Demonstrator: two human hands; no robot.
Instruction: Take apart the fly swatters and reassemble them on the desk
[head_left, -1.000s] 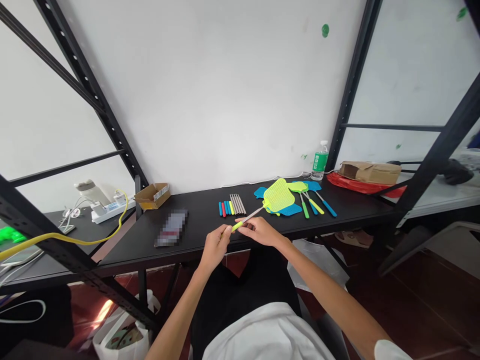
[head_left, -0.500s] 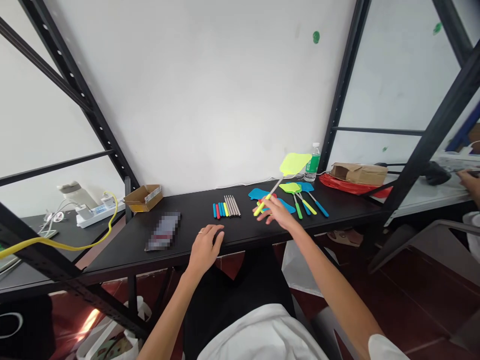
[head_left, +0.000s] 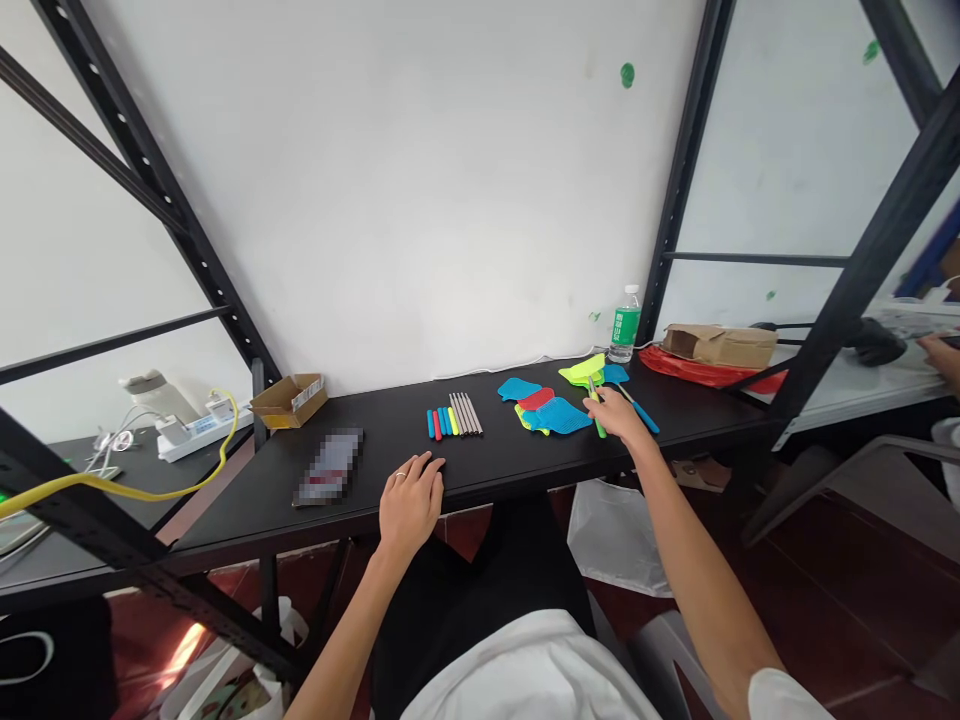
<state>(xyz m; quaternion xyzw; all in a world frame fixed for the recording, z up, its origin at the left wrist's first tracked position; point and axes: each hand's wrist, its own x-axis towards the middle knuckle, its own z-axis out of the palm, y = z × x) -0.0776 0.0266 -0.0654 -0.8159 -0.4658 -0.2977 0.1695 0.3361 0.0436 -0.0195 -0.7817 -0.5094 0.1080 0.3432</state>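
Note:
My right hand (head_left: 615, 412) is closed around the handle of a yellow-green fly swatter (head_left: 587, 368), its head tilted over a group of assembled swatters; most of the handle is hidden by my fingers. Under and beside it lie a green handle (head_left: 601, 428) and a blue-handled swatter (head_left: 645, 415). Left of that hand is a heap of loose swatter heads, among them a blue one (head_left: 559, 415) and a red one (head_left: 537, 400). My left hand (head_left: 411, 500) rests on the table's front edge, fingers spread, holding nothing. Nearest it are coloured handles (head_left: 442, 423) and several metal rods (head_left: 466, 414) in a row.
A phone with blurred screen (head_left: 330, 467) and a small open carton (head_left: 289, 402) are on the left. At the back right stands a water bottle (head_left: 625, 325), beside a cardboard box (head_left: 720, 346) on red plastic. Black rack posts (head_left: 855, 250) flank the table; a co-worker's hand shows far right.
My right hand has moved right with the yellow-green swatter, lowering it from the air onto the assembled swatters. My left hand has settled down on the table edge.

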